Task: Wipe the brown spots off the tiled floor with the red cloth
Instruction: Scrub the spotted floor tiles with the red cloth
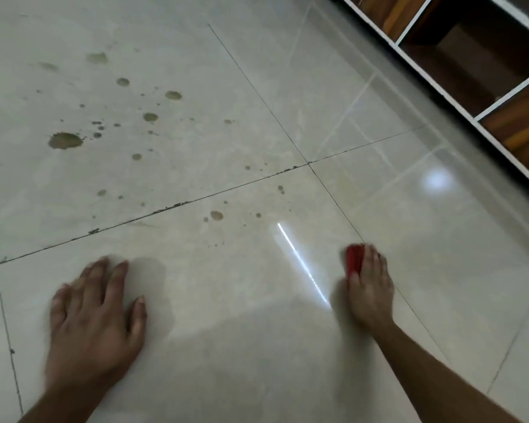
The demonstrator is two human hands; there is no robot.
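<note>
My right hand [370,288] grips a small red cloth [355,259] against the pale tiled floor [226,300], close to a grout line at the lower right. Most of the cloth is hidden under the fingers. My left hand [95,319] lies flat on the floor at the lower left, fingers spread. Brown spots are scattered over the far-left tile, the largest spot [65,140] at the left, with smaller ones such as a round spot [216,215] just past the near grout line, between the two hands and farther out.
A white-framed wooden shelf unit [471,65] with open compartments runs along the upper right. Dark grout lines [308,163] cross in the middle of the view. A bright light streak [300,264] reflects off the glossy tile left of the cloth.
</note>
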